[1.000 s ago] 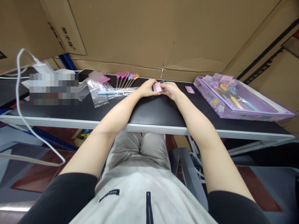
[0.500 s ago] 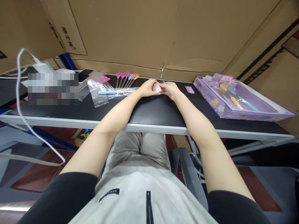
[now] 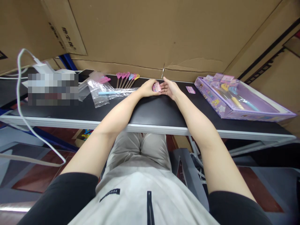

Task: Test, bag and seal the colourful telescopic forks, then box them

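Observation:
My left hand (image 3: 148,88) is closed on a small pink printed card (image 3: 157,87), held between thumb and fingers. A clear plastic sleeve with a light blue stick (image 3: 112,92) in it runs up to that hand from the left. Just right of the card is my right hand (image 3: 170,88), open, thumb raised and fingers stretched toward the card; whether the fingertips touch it I cannot tell. A second pink card (image 3: 190,90) lies flat on the black tabletop (image 3: 159,111) to the right.
Several claw-headed sticks (image 3: 127,78) lie at the back. Clear plastic bags (image 3: 96,90) are left of them. An open purple display box (image 3: 225,109) holding bagged sticks stands at right. A white cable (image 3: 20,93) hangs at left. Cardboard (image 3: 150,37) walls the back.
My right thumb has lifted off the card and the fingers have spread. My left hand keeps hold of the card, which now faces me more fully.

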`<state>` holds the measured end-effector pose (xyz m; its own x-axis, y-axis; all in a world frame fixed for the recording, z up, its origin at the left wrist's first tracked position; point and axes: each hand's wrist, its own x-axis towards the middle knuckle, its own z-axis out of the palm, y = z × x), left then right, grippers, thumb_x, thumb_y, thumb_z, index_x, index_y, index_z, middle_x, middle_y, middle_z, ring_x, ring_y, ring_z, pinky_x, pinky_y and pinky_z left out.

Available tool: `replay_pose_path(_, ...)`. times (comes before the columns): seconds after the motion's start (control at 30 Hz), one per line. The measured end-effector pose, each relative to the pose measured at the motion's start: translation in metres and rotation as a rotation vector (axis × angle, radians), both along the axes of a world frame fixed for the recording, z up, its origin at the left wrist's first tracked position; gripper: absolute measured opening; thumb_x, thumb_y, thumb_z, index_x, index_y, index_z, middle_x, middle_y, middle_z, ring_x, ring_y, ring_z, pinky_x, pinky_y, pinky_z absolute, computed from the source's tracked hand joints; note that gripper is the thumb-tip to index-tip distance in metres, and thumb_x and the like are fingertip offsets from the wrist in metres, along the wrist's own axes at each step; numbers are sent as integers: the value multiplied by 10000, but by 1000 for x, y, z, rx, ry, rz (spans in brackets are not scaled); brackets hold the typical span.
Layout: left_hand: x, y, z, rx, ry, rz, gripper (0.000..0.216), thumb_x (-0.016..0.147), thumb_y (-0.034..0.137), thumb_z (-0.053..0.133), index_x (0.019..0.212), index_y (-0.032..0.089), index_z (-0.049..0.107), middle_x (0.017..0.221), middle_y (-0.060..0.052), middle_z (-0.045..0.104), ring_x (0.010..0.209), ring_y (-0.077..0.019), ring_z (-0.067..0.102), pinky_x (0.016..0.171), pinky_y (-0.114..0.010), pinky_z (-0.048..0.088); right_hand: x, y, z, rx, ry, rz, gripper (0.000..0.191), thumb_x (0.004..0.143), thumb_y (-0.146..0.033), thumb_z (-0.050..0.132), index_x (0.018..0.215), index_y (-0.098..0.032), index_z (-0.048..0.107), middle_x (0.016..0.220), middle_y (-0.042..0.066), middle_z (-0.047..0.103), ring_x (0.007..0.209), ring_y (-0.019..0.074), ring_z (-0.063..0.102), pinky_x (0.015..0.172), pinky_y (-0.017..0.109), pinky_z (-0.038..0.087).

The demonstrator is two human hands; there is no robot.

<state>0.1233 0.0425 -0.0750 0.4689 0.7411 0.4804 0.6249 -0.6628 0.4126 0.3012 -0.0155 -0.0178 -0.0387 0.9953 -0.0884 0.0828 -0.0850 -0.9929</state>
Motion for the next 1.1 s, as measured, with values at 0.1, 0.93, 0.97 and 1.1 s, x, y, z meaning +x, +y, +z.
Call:
replay_pose_path(0.1, 0, 2, -2, -7, -15, -2, 685, 792, 475, 928, 1325, 137, 664, 1354, -190, 736, 1254, -366, 702, 1121, -468, 528, -2, -2, 0, -10, -10, -4, 312, 1131, -372, 620, 876, -192, 619, 626, 16, 636, 545, 146, 627, 671, 265, 618)
replay_pose_path(0.93, -40, -31, 55, -276, 360, 435, 290, 905, 389, 713, 1100, 212, 835, 1088, -123, 824, 1268, -351, 724, 1150, -437, 521, 21, 15, -8, 95, -243, -283, 248, 904, 29, 618, 788, -190, 608, 626, 8, 614, 592, 138, 668, 664, 269, 668)
replay_pose_path(0.97, -41, -30, 55, -287, 352, 412, 261, 871, 387, 746, 1044, 215, 839, 1032, -118, 818, 1209, -348, 745, 1098, -410, 554, 23, 17, -9, 96, -234, -296, 242, 902, 26, 617, 804, -195, 609, 629, 3, 609, 602, 141, 672, 646, 262, 660)
replay_pose_path(1.1, -42, -31, 57, -320, 363, 403, 159, 818, 359, 786, 892, 223, 819, 952, -103, 788, 1084, -339, 774, 1015, -380, 587, 29, 28, -16, 96, -169, -310, 259, 873, 45, 626, 835, -209, 584, 663, -17, 606, 609, 129, 657, 603, 230, 624)
